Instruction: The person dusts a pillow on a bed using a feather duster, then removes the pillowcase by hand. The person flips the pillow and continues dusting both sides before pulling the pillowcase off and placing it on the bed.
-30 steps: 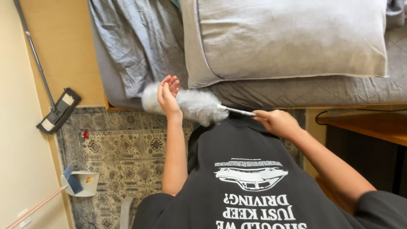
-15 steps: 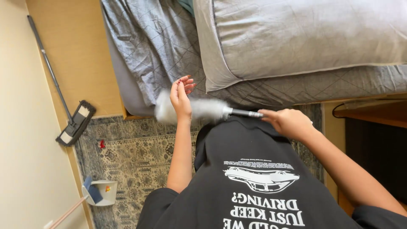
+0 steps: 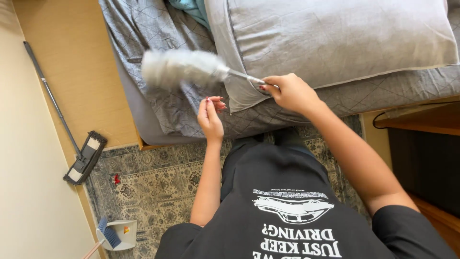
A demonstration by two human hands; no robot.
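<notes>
Duster (image 3: pixel 182 68): raised onto the quilt (image 3: pixel 143 29) since before, my right hand (image 3: pixel 287 92) grasping its handle; left hand (image 3: pixel 211 115) released, now apart; mop (image 3: pixel 86 156) by wall, rug (image 3: pixel 153 187) open

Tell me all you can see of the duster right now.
The duster has a fluffy pale grey head, motion-blurred, on a thin silvery metal rod. It lies roughly level above the quilted grey bedspread, head to the left. The right hand grips its handle end; the left hand is open just below, apart from it.
</notes>
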